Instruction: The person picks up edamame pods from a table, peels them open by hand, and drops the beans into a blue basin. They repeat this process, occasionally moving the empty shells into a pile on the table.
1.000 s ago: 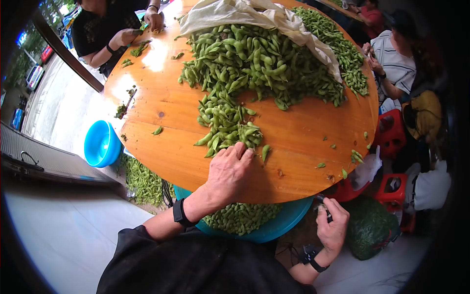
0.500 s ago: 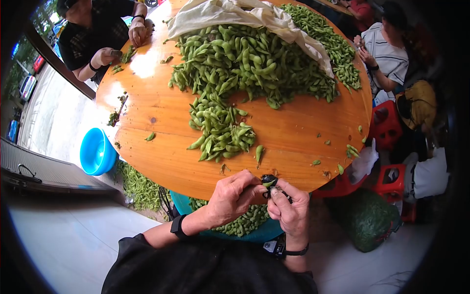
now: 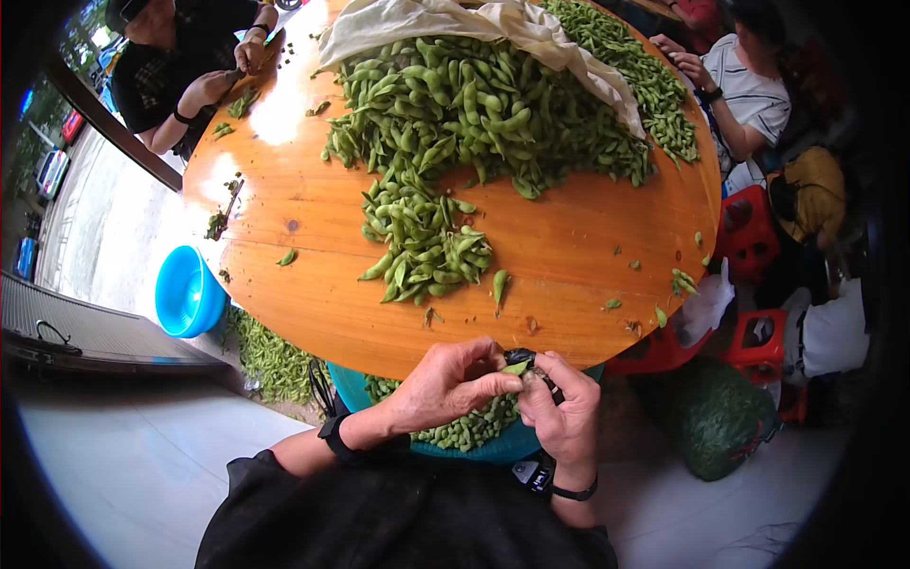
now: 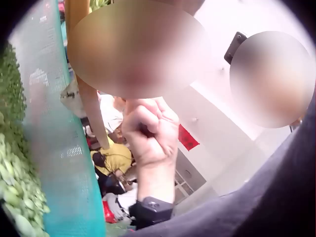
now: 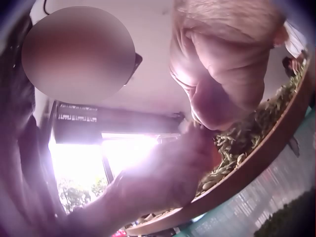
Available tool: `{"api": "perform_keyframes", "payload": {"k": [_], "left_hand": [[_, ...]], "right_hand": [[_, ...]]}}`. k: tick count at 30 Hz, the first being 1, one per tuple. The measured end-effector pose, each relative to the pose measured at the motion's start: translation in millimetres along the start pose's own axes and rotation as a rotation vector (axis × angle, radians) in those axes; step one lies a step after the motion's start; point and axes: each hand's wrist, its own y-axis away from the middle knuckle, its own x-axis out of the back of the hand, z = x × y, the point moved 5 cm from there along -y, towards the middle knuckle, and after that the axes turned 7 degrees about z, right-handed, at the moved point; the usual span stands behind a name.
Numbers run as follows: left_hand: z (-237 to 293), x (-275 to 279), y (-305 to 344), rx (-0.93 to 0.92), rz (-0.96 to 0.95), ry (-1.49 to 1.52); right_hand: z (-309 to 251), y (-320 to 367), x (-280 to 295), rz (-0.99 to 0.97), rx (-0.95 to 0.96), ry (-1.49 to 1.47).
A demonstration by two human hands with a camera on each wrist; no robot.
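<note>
Just off the near edge of the wooden table (image 3: 313, 318), my two hands meet over a teal basket (image 3: 353, 387). My left hand (image 3: 444, 387) pinches a green soybean pod (image 3: 516, 367) between thumb and fingers. Opposite it, my right hand (image 3: 566, 410) grips a small black tool (image 3: 518, 356) whose tip is right at the pod; fingers hide most of its shape. Green pods (image 3: 464, 434) fill the basket below. On the tabletop in front of my hands lies a small heap of pods (image 3: 427, 242), running back into a large pile (image 3: 474, 109).
A white cloth (image 3: 445, 21) lies over the pile's back. Two people sit across the table, left and right. A blue basin (image 3: 188, 292) stands left, above pods on the floor (image 3: 270, 356). Red stools (image 3: 749, 232) and a dark green bag (image 3: 716, 417) stand right.
My left hand has left the small heap and come back to the table edge with a pod. My right hand has moved left to meet it, bringing the black tool to the pod.
</note>
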Motion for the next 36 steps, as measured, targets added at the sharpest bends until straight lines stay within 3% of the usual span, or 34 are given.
{"api": "perform_keyframes", "payload": {"k": [1, 3, 5, 7, 9, 11, 12, 15, 16, 17, 19, 20, 22, 25, 32, 36], "left_hand": [[1.0, 0.9, -0.1, 0.002, 0.000, 0.000], [21.6, 2.2, 2.9, -0.433, 0.072, -0.499], [21.5, -1.6, 3.6, -0.501, 0.039, -0.561], [23.8, -7.5, 6.2, -0.689, 0.101, -0.563], [30.4, -7.1, 8.0, -0.701, 0.087, -0.537], [19.0, -4.8, 6.3, -0.189, -0.057, -0.226], [17.0, -6.1, 5.5, -0.274, -0.009, -0.262], [19.5, -7.6, 8.3, -0.218, -0.097, -0.270], [25.2, -8.0, 10.8, -0.209, -0.187, -0.316], [20.9, -6.7, 12.5, -0.481, -0.251, -0.485], [26.6, -3.8, 15.7, -0.416, -0.466, -0.665], [32.8, -2.2, 12.1, -0.417, -0.461, -0.669], [47.6, 5.4, -2.1, -0.446, -0.205, -0.761], [67.2, 11.3, -27.4, -0.763, 0.113, -1.179], [68.2, 17.4, -70.1, -0.858, 0.052, -1.391], [75.0, 19.8, -63.1, -0.754, 0.068, -1.197]], "right_hand": [[-1.1, 2.2, -0.6, -0.007, 0.065, 0.073], [-2.4, 5.1, -1.5, -0.018, 0.125, 0.146], [-6.0, 6.2, -1.1, 0.003, 0.218, 0.264], [-12.7, 9.7, -3.8, 0.037, 0.273, 0.396], [-17.2, 12.5, -8.5, 0.073, 0.329, 0.529], [-25.4, 17.3, -14.0, 0.163, 0.495, 0.642], [-22.0, 19.0, -15.9, 0.197, 0.539, 0.684], [-26.6, 18.5, -8.2, 0.198, 0.542, 0.685], [-28.4, 17.6, 5.0, 0.147, 0.413, 0.589], [-27.0, 18.9, 24.4, 0.127, 0.398, 0.520], [-41.5, 28.0, 65.1, -0.104, 0.393, 0.604], [-50.4, 36.4, 82.1, -0.243, 0.397, 0.701], [-54.5, 51.1, 115.1, -0.325, 0.224, 0.726], [-47.5, 55.4, 147.1, -0.097, 0.068, 0.867], [-28.5, 29.4, 126.5, -0.044, 0.121, 0.770], [-24.4, 18.4, 105.6, -0.034, 0.159, 0.653]]}}
